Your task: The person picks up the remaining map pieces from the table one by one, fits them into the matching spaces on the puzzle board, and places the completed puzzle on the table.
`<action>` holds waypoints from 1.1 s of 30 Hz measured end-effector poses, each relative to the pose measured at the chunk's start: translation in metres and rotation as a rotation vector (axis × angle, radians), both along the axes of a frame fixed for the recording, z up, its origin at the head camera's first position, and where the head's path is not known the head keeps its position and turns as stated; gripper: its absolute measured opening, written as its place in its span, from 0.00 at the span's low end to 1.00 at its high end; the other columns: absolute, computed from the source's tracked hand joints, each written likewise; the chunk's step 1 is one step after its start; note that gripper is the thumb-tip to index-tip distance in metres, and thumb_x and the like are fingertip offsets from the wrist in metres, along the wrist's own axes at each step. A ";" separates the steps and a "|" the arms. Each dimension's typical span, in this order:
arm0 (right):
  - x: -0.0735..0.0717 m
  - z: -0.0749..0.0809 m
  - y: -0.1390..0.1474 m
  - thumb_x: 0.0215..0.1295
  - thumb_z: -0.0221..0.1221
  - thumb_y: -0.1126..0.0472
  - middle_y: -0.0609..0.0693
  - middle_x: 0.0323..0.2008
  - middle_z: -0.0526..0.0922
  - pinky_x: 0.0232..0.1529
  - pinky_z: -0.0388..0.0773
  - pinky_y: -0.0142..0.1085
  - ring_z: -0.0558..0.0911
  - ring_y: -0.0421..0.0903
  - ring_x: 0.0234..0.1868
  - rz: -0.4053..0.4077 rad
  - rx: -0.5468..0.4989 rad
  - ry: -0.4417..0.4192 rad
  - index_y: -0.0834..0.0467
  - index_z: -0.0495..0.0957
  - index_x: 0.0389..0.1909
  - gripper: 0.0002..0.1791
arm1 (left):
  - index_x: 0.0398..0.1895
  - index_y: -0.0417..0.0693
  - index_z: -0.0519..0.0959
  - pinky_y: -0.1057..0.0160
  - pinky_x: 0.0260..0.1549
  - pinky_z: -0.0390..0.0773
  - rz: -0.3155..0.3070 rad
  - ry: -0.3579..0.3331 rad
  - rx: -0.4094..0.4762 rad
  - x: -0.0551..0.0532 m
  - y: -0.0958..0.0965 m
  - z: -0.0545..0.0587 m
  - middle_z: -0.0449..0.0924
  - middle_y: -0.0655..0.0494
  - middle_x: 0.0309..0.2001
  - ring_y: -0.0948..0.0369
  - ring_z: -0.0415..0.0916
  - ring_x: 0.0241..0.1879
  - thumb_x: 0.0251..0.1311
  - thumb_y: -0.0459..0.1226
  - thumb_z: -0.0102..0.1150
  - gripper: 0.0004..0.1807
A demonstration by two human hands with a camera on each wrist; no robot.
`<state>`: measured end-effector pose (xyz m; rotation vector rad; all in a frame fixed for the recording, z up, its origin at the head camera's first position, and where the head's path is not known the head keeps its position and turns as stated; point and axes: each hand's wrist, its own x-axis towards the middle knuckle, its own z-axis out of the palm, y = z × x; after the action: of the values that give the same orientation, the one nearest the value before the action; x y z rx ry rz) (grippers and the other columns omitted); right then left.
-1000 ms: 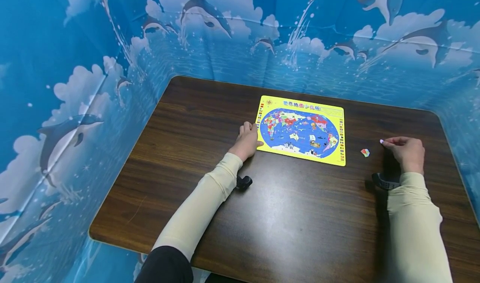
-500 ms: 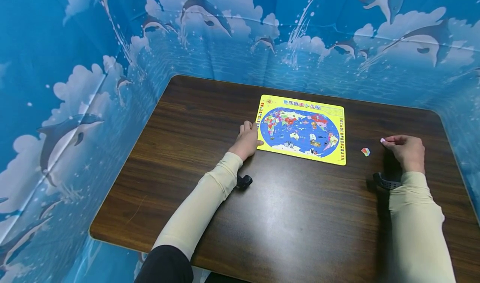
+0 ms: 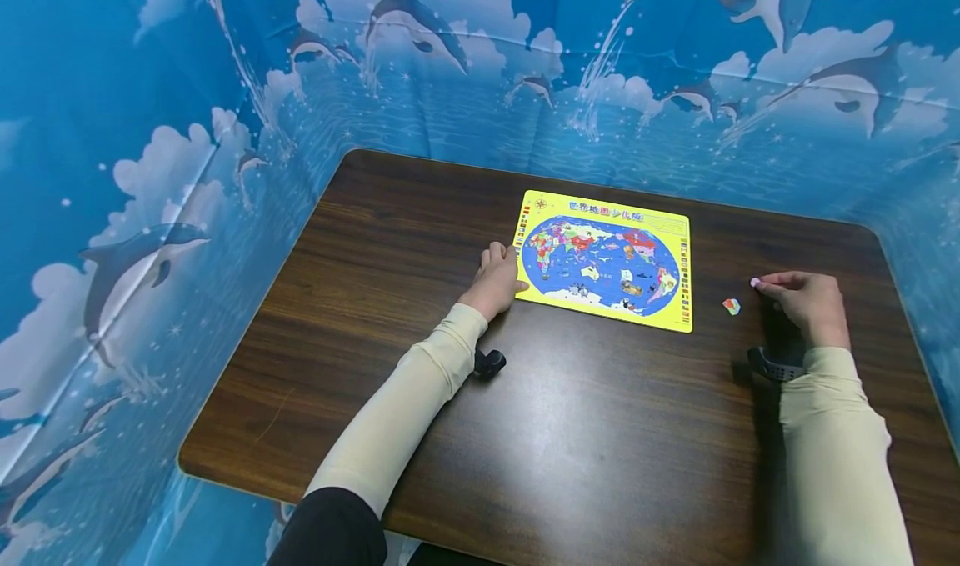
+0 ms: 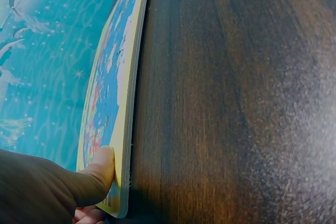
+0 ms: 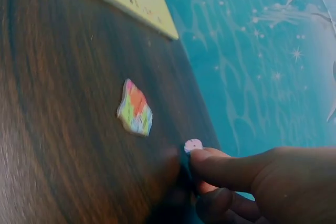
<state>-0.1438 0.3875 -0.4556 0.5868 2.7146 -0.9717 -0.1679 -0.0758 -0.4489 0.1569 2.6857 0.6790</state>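
Note:
A yellow-bordered world map puzzle board (image 3: 600, 312) lies flat near the back of the table. At its near left corner my left hand (image 3: 495, 281) holds the edge. In the left wrist view the thumb (image 4: 102, 166) lies on the yellow border, and the other fingers are mostly hidden behind it. To the right of the board, my right hand (image 3: 810, 303) pinches a small pale pink puzzle piece (image 5: 192, 145) between thumb and fingertips, close over the table. A loose multicoloured puzzle piece (image 3: 731, 306) lies on the wood between the board and this hand.
The dark wood-grain table (image 3: 600, 441) has rounded corners. A blue curtain (image 3: 480, 124) printed with dolphins and clouds hangs along its back and sides. Black wrist straps (image 3: 772, 366) sit at both cuffs.
My right hand has shifted slightly left with the pale pink piece, towards the loose piece. The left hand, the board and the loose piece stay in place.

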 end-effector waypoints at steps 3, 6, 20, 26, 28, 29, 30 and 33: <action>-0.002 0.001 -0.007 0.75 0.58 0.41 0.33 0.26 0.76 0.37 0.69 0.41 0.74 0.45 0.36 0.027 -0.026 0.002 0.67 0.79 0.60 0.32 | 0.82 0.36 0.51 0.55 0.67 0.68 0.002 -0.003 0.009 0.000 0.000 0.000 0.54 0.45 0.65 0.50 0.53 0.66 0.75 0.44 0.59 0.42; -0.006 0.004 -0.017 0.74 0.59 0.38 0.33 0.27 0.77 0.38 0.70 0.40 0.74 0.47 0.38 0.049 -0.048 -0.001 0.66 0.79 0.60 0.34 | 0.82 0.36 0.51 0.55 0.66 0.68 -0.001 -0.002 0.008 0.000 0.000 0.000 0.54 0.45 0.64 0.50 0.53 0.65 0.75 0.44 0.58 0.42; -0.035 0.009 -0.092 0.74 0.62 0.45 0.54 0.40 0.81 0.34 0.74 0.40 0.73 0.53 0.42 0.120 -0.157 -0.035 0.63 0.79 0.63 0.28 | 0.82 0.37 0.51 0.55 0.67 0.68 -0.005 -0.006 0.009 0.000 -0.001 -0.001 0.54 0.46 0.65 0.51 0.53 0.65 0.75 0.44 0.58 0.42; -0.041 0.006 -0.116 0.74 0.63 0.47 0.59 0.49 0.83 0.37 0.74 0.36 0.76 0.50 0.42 0.139 -0.197 -0.038 0.65 0.81 0.61 0.27 | 0.82 0.36 0.51 0.55 0.66 0.67 -0.008 -0.010 0.026 0.002 -0.002 0.001 0.55 0.46 0.62 0.51 0.52 0.63 0.75 0.43 0.58 0.41; -0.042 0.007 -0.123 0.74 0.63 0.47 0.59 0.47 0.83 0.36 0.75 0.35 0.77 0.49 0.40 0.153 -0.196 -0.034 0.65 0.81 0.60 0.27 | 0.82 0.36 0.51 0.55 0.66 0.67 -0.010 -0.010 0.025 0.002 -0.002 0.002 0.54 0.46 0.62 0.51 0.52 0.63 0.75 0.43 0.57 0.41; -0.043 0.007 -0.126 0.74 0.63 0.47 0.59 0.47 0.83 0.35 0.75 0.35 0.77 0.49 0.39 0.158 -0.194 -0.034 0.65 0.81 0.60 0.27 | 0.82 0.36 0.51 0.55 0.66 0.67 -0.008 -0.011 0.026 0.002 -0.002 0.002 0.54 0.46 0.62 0.51 0.52 0.63 0.75 0.43 0.57 0.41; -0.043 0.007 -0.128 0.73 0.63 0.47 0.60 0.47 0.84 0.35 0.76 0.35 0.78 0.49 0.39 0.163 -0.193 -0.034 0.65 0.81 0.60 0.27 | 0.82 0.36 0.51 0.55 0.66 0.66 -0.007 -0.012 0.029 0.001 -0.003 0.002 0.54 0.46 0.62 0.51 0.51 0.63 0.75 0.43 0.57 0.41; -0.043 0.008 -0.135 0.73 0.63 0.45 0.63 0.50 0.84 0.35 0.77 0.34 0.79 0.50 0.39 0.183 -0.171 -0.039 0.64 0.81 0.60 0.28 | 0.82 0.36 0.51 0.55 0.66 0.67 -0.002 -0.015 0.040 0.002 -0.003 0.002 0.54 0.47 0.62 0.51 0.51 0.64 0.75 0.43 0.58 0.42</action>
<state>-0.1869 0.2529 -0.4473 0.3163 2.5631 -1.1164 -0.1660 -0.0785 -0.4468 0.1640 2.6588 0.7308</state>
